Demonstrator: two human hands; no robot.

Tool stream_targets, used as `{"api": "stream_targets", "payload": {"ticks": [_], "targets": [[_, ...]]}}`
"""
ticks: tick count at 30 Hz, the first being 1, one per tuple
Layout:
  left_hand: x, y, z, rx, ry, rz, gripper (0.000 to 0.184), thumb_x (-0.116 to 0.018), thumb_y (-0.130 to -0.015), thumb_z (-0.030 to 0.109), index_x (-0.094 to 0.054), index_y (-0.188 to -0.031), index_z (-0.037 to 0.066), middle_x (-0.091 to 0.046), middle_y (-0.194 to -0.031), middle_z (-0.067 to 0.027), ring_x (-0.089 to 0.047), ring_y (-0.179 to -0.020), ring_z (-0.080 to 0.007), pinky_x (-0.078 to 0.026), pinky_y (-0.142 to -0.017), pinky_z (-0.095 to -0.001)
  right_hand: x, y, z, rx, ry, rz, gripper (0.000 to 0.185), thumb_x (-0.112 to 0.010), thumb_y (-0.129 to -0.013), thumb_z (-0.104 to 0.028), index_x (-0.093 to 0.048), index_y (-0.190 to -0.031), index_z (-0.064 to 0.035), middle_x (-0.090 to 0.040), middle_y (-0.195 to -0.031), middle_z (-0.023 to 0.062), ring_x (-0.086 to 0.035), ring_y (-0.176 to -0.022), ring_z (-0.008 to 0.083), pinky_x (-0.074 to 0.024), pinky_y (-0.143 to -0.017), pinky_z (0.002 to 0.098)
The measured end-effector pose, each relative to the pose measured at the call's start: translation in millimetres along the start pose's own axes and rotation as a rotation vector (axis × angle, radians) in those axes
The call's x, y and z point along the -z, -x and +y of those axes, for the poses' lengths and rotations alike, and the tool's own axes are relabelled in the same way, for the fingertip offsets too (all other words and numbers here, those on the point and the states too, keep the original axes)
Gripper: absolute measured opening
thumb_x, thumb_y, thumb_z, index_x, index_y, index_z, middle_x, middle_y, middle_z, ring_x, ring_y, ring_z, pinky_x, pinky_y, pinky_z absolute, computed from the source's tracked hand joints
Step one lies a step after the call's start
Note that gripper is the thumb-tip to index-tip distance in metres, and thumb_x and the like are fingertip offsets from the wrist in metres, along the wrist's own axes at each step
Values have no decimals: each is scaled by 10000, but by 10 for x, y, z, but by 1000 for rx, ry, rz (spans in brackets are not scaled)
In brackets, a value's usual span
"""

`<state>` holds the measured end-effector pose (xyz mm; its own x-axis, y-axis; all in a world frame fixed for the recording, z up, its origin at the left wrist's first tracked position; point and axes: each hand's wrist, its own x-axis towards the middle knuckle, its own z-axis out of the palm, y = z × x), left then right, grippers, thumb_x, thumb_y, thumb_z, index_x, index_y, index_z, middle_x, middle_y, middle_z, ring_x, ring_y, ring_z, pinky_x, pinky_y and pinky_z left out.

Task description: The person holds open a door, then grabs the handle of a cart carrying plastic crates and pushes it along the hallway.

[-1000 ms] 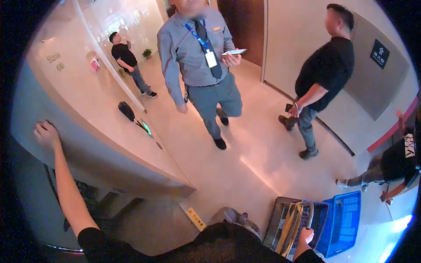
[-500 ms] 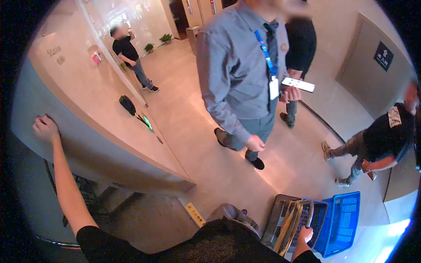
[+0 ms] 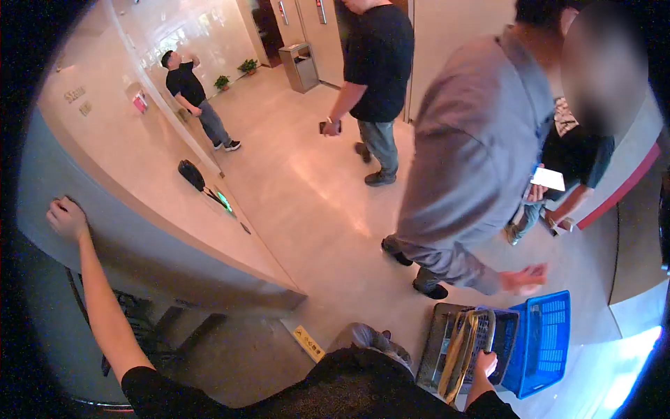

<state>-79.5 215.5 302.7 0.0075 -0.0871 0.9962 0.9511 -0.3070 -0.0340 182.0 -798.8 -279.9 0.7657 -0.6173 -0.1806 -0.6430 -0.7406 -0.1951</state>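
Observation:
My left hand (image 3: 68, 218) is at the far left, arm stretched out, its fingers curled on the grey door (image 3: 174, 244). The exact grip point is hard to make out. My right hand (image 3: 486, 363) is closed around a pale curved handle (image 3: 491, 329) at the lower right. Beside that handle are a dark basket (image 3: 436, 342) with tan, flat-edged pieces in it and a blue plastic basket (image 3: 548, 342). What lies deeper in the dark basket is hidden.
A person in a grey shirt (image 3: 474, 153) stands close by, bending near the baskets. Others are a person in black (image 3: 380, 70), one at the back left (image 3: 188, 87) and one at right (image 3: 579, 157). A yellow floor strip (image 3: 308, 343) lies by the doorway; a bin (image 3: 300, 68) stands behind.
The grey-shirted person has moved right and leaned toward the baskets, one hand reaching over them. The person in black has shifted left in view. Both my hands keep their places.

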Motion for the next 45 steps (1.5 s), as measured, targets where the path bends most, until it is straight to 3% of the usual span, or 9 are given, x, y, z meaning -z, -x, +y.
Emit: {"api": "stream_targets", "payload": {"ticks": [7,13,17,19,30,33,39,42,45], "targets": [[-479,-33,-314,-82,13,129,293,-546,-825,312,-652,-830,39,-616,-795,-173,-574,-741,-353,-460,-667,-479,98,140,-190,-18,3,10,363,-638,-703,-319,-653,-870,3,-641,-898,229,-621,-869,378,-486,-787,467],[-632,-76,-544,-78,-55,12,333,-570,-799,362,-654,-814,40,-645,-852,-182,-587,-770,-371,-460,-660,-495,-38,-57,-26,-29,46,-20,428,-631,-725,-385,-662,-888,9,-650,-908,239,-631,-866,388,-492,-780,474],[-712,-78,-433,-104,13,156,306,-566,-785,334,-649,-744,43,-638,-788,-187,-579,-775,-367,-447,-661,-505,103,45,-194,-43,20,-9,384,-632,-705,-352,-671,-859,-3,-649,-878,242,-624,-873,399,-487,-791,479],[-598,-67,-398,-107,39,240,296,-563,-778,320,-646,-709,44,-635,-756,-190,-575,-777,-365,-440,-661,-511,-7,-40,-91,-56,41,9,383,-629,-705,-347,-671,-884,-11,-649,-901,241,-624,-876,398,-488,-790,480],[-389,-73,-115,14,-14,157,227,-549,-751,276,-632,-712,68,-620,-755,-140,-563,-784,-330,-440,-660,-486,64,-31,-160,-82,41,-33,365,-593,-747,-354,-674,-891,-29,-656,-890,219,-635,-854,385,-496,-773,476],[-336,-60,-65,-64,74,270,229,-541,-742,274,-611,-685,64,-597,-719,-160,-558,-752,-333,-436,-634,-494,63,-58,-150,-98,41,-35,352,-612,-745,-363,-676,-876,-42,-660,-900,208,-634,-866,379,-495,-780,473],[102,-7,364,-50,237,222,247,-543,-749,275,-577,-639,57,-548,-679,-178,-532,-700,-345,-407,-592,-500,101,-38,-164,-91,26,-55,368,-579,-756,-360,-678,-881,-28,-659,-877,217,-642,-855,371,-495,-786,461],[-387,-114,-67,-28,16,217,256,-547,-759,284,-572,-637,60,-544,-682,-171,-523,-711,-346,-396,-591,-502,89,-56,-168,-95,41,-72,376,-582,-759,-371,-678,-885,-30,-660,-886,214,-642,-859,369,-496,-789,459],[-73,-62,159,-76,162,196,242,-547,-765,282,-577,-665,63,-541,-687,-158,-511,-693,-338,-392,-591,-497,128,-55,-189,-131,53,-85,387,-599,-751,-381,-676,-894,-29,-663,-910,209,-643,-877,363,-498,-792,452]]}}
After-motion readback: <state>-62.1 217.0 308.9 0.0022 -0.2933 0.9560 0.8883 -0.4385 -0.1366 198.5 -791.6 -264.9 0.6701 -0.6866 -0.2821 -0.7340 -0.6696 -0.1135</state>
